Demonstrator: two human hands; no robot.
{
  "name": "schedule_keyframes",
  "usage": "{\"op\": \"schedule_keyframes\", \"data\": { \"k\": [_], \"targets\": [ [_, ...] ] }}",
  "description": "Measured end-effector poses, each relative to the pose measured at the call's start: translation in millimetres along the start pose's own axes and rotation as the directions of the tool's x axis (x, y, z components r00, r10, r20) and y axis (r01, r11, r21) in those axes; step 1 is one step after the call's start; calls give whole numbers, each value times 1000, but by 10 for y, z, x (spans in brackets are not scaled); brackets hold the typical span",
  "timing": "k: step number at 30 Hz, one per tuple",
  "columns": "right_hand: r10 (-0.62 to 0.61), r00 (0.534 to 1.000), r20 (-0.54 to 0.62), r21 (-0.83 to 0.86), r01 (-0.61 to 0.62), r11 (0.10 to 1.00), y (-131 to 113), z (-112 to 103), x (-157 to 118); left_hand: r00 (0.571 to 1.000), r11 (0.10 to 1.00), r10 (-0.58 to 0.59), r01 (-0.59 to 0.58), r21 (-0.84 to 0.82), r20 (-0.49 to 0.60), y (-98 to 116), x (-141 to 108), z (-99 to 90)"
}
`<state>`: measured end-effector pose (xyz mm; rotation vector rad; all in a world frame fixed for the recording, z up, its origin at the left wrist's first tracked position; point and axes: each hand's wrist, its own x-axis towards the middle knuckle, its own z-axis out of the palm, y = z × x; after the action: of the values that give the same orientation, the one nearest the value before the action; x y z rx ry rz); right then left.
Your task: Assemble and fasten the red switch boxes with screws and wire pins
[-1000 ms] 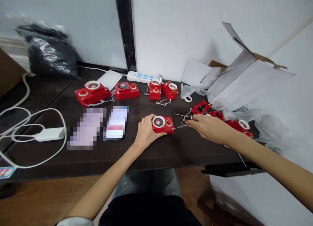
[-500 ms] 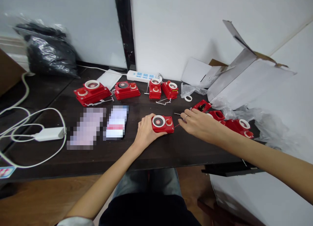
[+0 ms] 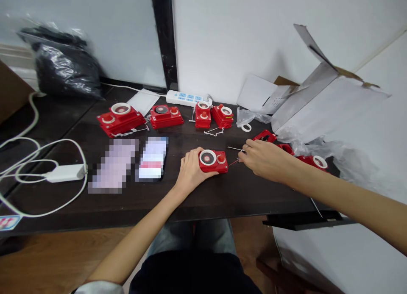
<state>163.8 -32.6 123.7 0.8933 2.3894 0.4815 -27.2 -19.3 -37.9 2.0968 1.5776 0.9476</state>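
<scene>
My left hand [image 3: 193, 170] grips the left end of a red plastic button box [image 3: 213, 161], which has a white ring around a dark disc and a small red button. My right hand [image 3: 262, 160] sits just right of that box, its fingertips pinched on a thin wire [image 3: 234, 162] that runs towards the box's right edge. A second thin metal pin [image 3: 234, 148] lies by my right fingers. Partly behind my right hand are more red box parts [image 3: 264, 136].
Several red button boxes [image 3: 165, 116] stand along the back of the dark table [image 3: 133, 205], with a white power strip [image 3: 186, 98] behind them. A pixelated phone [image 3: 152, 157], a white charger with cable [image 3: 66, 173], crumpled plastic film [image 3: 318, 148] and a torn cardboard box [image 3: 318, 103] surround them.
My right hand has moved left, closer to the red box, and its fingers have drawn together at the wire. My left hand stays on the box.
</scene>
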Motion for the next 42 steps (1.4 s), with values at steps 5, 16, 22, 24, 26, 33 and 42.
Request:
{"op": "schedule_keyframes", "data": {
  "k": [5, 16, 22, 24, 26, 33, 42],
  "targets": [
    [-4, 999, 32, 0, 4, 1000, 39, 11, -3, 1000, 1000, 11, -11, 2, -2, -5, 1, 5],
    [10, 999, 39, 20, -10, 1000, -35, -124, 36, 1000, 1000, 1, -1, 1, 11, 20, 3, -18],
    [3, 998, 69, 39, -6, 999, -73, -208, 88, 1000, 1000, 1, -1, -1, 6, 18, 3, -15],
    [-8, 999, 53, 35, 6, 999, -93, -222, 101, 1000, 1000, 4, -4, 6, 8, 21, 3, -17],
    [-24, 999, 29, 20, 24, 1000, -119, -226, 108, 1000, 1000, 12, -12, 12, 6, 22, 1, -18],
    [-47, 999, 25, -29, 48, 998, -190, -220, 86, 1000, 1000, 23, -23, 8, -2, 24, -3, -20],
    [-4, 990, 138, 34, -1, 999, -40, -276, 115, 1000, 1000, 16, -16, 4, 9, 26, 5, -20]
  ]
}}
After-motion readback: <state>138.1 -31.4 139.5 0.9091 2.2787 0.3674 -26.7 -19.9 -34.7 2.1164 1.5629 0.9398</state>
